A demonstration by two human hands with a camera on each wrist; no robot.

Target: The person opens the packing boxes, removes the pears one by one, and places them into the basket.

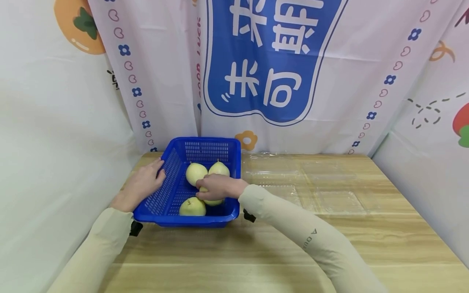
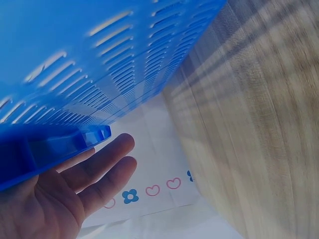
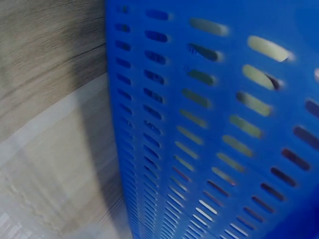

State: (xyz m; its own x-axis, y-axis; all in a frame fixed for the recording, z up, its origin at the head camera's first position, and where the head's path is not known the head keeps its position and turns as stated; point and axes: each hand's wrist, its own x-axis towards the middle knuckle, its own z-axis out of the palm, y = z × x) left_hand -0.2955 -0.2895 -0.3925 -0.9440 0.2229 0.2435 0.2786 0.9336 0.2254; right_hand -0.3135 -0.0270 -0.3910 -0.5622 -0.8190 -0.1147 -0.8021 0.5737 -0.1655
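Observation:
Several pale yellow-green pears lie in a blue slotted plastic basket [image 1: 205,220]. My right hand [image 1: 217,186] reaches over the basket's right rim, its fingers curled round one pear [image 1: 213,202]. Close by are a front pear [image 1: 192,207], a back-left pear [image 1: 196,174] and a back-right pear [image 1: 220,168]. In the right wrist view the slotted basket wall [image 3: 234,134] hides most of that hand. My left hand [image 1: 144,181] rests on the left rim. The left wrist view shows its fingers [image 2: 107,184] extended outside the basket, below the rim.
Clear plastic trays [image 1: 271,173] lie on the wooden table [image 1: 293,248] to the right of the basket, with more clear trays [image 1: 338,202] farther right. A printed curtain [image 1: 168,81] hangs behind the table, and white sheets stand at both sides.

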